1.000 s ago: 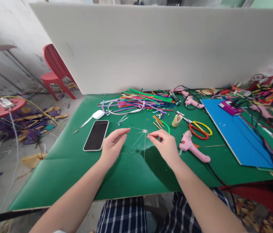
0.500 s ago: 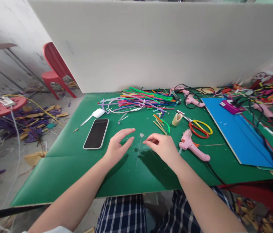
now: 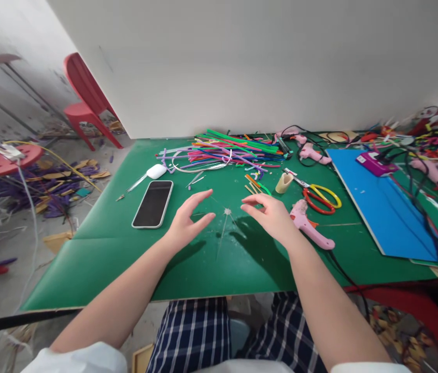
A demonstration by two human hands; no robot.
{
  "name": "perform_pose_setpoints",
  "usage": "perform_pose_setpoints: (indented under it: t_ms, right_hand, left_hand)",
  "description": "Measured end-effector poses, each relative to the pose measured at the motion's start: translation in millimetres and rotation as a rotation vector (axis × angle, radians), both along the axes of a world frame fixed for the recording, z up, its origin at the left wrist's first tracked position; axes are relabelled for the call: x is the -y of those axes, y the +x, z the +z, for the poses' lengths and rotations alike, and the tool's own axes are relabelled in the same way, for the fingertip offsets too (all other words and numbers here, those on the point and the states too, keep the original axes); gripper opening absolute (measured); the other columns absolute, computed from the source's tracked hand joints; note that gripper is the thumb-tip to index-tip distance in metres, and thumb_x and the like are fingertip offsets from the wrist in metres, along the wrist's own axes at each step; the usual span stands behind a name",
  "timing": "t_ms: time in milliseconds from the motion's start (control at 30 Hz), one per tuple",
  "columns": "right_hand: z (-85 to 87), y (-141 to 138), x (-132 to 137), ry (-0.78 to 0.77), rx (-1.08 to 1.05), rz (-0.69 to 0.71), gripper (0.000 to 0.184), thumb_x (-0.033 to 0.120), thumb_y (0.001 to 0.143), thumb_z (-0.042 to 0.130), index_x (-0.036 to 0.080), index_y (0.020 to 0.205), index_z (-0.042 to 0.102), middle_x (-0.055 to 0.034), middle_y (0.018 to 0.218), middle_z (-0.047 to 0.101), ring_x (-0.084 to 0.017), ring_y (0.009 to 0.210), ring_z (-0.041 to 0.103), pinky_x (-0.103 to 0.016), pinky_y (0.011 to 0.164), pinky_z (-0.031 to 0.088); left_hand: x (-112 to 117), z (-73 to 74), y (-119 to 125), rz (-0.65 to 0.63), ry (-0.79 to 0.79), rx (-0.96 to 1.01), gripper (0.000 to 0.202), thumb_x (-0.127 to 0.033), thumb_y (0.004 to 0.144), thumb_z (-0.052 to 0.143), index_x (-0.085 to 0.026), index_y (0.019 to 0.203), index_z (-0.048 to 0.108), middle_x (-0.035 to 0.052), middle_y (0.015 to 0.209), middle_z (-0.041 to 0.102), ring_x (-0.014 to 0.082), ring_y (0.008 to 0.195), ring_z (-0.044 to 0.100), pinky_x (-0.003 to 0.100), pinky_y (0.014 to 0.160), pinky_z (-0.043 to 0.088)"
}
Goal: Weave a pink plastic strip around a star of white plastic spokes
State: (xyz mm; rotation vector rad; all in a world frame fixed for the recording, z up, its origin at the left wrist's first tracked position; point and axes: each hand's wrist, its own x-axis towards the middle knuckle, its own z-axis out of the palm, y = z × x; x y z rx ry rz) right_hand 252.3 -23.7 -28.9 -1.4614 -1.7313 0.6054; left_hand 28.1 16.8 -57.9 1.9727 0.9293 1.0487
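Between my two hands is a small whitish blob (image 3: 227, 211) with thin, clear strands spreading from it over the green table. What it is made of I cannot make out. My left hand (image 3: 187, 220) hovers to its left, thumb and fingers apart, holding nothing. On the other side, my right hand (image 3: 271, 215) is raised with its fingers curved and the tips slightly apart; nothing shows between them. Beside the right hand lie a pink glue gun (image 3: 312, 227) and a few short tan sticks (image 3: 253, 185). A phone (image 3: 153, 204) lies left of my left hand.
Colourful pipe cleaners (image 3: 230, 150) are heaped at the back by a white panel (image 3: 242, 67). To the right are scissors (image 3: 322, 199), a beige tube (image 3: 284, 182), a blue board (image 3: 382, 212), a purple power strip (image 3: 376, 163) and trailing cables. A white earbud case (image 3: 156, 171) sits behind the phone.
My right hand has moved up and right, away from the whitish blob, and its pinched fingertips have parted. My left hand stays open in nearly the same place. The view has tilted slightly.
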Motion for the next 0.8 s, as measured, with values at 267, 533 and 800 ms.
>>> perform_pose_setpoints:
  t_ms: [267,533,800]
  right_hand:
    - [-10.8,-25.8,3.5,0.144,0.082,0.221,0.056,0.047,0.077,0.057,0.026,0.127,0.042,-0.0081,0.134,0.043,-0.021,0.125,0.036,-0.043,0.103,0.031]
    - [-18.3,-32.5,2.3,0.185,0.214,0.224,0.047,0.043,0.079,0.056,0.023,0.121,0.049,-0.0083,0.122,0.052,-0.021,0.117,0.043,-0.039,0.100,0.035]
    - [-20.2,-32.6,1.3,0.221,0.283,0.217,0.048,0.043,0.077,0.058,0.019,0.118,0.052,-0.0091,0.119,0.054,-0.021,0.115,0.043,-0.038,0.099,0.036]
  left_hand:
    - [-1.6,-5.1,1.9,0.076,-0.035,0.185,0.042,-0.032,0.084,0.049,-0.021,0.124,0.046,0.0094,0.121,0.055,0.0218,0.114,0.050,0.040,0.099,0.036]
    - [-5.2,-9.0,1.2,0.148,-0.019,0.221,0.040,-0.033,0.084,0.049,-0.020,0.122,0.048,0.0096,0.112,0.060,0.0214,0.107,0.054,0.039,0.095,0.040]
    - [-7.2,-14.0,2.1,0.149,-0.019,0.190,0.039,-0.032,0.084,0.049,-0.021,0.121,0.048,0.0088,0.112,0.060,0.0220,0.106,0.055,0.041,0.094,0.041]
